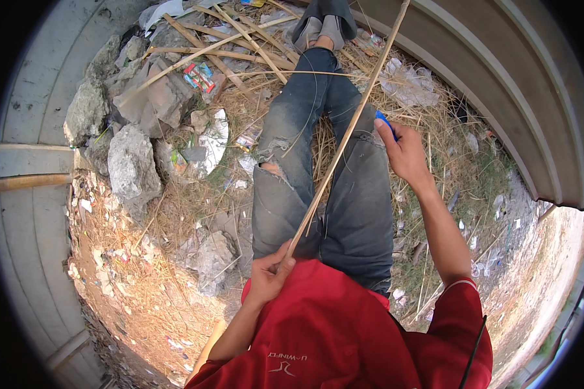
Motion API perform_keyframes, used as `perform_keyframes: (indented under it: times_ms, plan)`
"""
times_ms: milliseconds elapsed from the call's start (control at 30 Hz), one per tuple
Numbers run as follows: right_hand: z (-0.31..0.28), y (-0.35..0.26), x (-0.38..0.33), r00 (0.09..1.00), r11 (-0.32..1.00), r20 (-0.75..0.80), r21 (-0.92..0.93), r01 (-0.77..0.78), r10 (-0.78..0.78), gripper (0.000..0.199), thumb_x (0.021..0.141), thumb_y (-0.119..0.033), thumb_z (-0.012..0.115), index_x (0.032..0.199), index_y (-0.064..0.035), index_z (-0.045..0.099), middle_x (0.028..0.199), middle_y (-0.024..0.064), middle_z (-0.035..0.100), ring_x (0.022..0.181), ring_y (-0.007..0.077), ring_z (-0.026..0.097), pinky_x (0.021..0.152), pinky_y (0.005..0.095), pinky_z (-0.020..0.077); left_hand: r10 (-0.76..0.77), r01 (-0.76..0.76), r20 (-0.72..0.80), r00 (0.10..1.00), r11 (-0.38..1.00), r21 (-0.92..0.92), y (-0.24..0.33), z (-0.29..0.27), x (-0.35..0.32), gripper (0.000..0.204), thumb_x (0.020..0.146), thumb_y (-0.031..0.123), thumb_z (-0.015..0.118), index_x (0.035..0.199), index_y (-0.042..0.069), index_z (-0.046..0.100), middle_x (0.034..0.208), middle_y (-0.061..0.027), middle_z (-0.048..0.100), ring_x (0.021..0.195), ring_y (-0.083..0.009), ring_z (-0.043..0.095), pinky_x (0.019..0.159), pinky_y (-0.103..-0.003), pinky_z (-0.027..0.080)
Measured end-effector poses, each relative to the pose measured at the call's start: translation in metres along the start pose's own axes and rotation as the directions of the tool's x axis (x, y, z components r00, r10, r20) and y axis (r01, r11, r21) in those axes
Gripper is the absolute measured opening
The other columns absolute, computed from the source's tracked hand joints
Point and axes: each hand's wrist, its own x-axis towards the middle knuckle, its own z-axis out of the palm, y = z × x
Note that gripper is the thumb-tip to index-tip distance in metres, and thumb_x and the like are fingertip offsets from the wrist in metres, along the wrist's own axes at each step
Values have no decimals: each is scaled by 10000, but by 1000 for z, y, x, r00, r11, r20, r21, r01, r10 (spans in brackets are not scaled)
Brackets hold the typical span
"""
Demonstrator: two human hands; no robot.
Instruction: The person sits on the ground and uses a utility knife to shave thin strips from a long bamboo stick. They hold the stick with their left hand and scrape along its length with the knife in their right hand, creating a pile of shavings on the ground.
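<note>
Looking down past the red shirt [324,318], I see a long bamboo strip [340,152] slanting up over the jeans [282,214]. The left hand [270,275] is closed around its lower end; the right hand [405,152] is curled firmly on a small blue tool [387,123], just beside the strip — apart from it, by the look of things.

I'd judge the paring of this piece under way: the strip is slender and unbroken, though I can't tell how much trimming remains. More bamboo pieces [207,55] lie beyond on the littered ground [175,227] — finished or waiting, I can't say.
</note>
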Motion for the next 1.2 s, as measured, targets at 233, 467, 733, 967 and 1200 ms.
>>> perform_keyframes:
  times_ms: [233, 467, 733, 967, 1200]
  plan:
    - [40, -34, -61, 961, 990, 238, 21, 138, -139, 410, 982, -410, 667, 850, -22, 680, 640, 213, 626, 618, 421, 645, 570, 482, 477, -34, 35, -68, 997, 999, 10, 25, 2, 18, 417, 1032, 81, 640, 1432, -22, 583, 826, 112, 535, 653, 21, 394, 549, -171, 290]
    - [51, -47, -89, 869, 959, 408, 73, 276, -281, 400, 960, -432, 675, 837, -52, 684, 666, 187, 661, 654, 438, 656, 610, 527, 507, -40, 31, -84, 996, 993, -114, 32, 17, 30, 422, 1054, 122, 619, 1452, -7, 567, 747, 102, 512, 564, 8, 370, 495, -186, 260]
    - [47, -58, -88, 847, 957, 452, 68, 282, -282, 431, 957, -447, 675, 803, -45, 675, 648, 202, 653, 644, 439, 662, 607, 537, 514, -20, 6, -69, 997, 982, -191, 36, 24, 34, 446, 1056, 156, 624, 1466, -3, 550, 714, 77, 525, 528, 2, 364, 472, -197, 246]
    - [61, -60, -86, 893, 951, 382, -95, 294, -238, 483, 972, -479, 646, 811, -24, 681, 657, 232, 662, 652, 459, 667, 607, 542, 526, 206, -182, -137, 969, 969, 166, 20, 15, 43, 465, 1000, 135, 705, 1414, -42, 589, 810, 5, 664, 695, -70, 560, 622, -243, 457]
    - [51, -13, -22, 982, 960, 144, -237, 151, -119, 565, 1006, -503, 591, 784, 8, 685, 690, 264, 662, 687, 473, 666, 633, 546, 521, 225, -157, -98, 970, 875, 458, 9, -5, 22, 473, 919, 127, 780, 1344, -32, 648, 919, -161, 752, 809, -106, 652, 748, -260, 517]
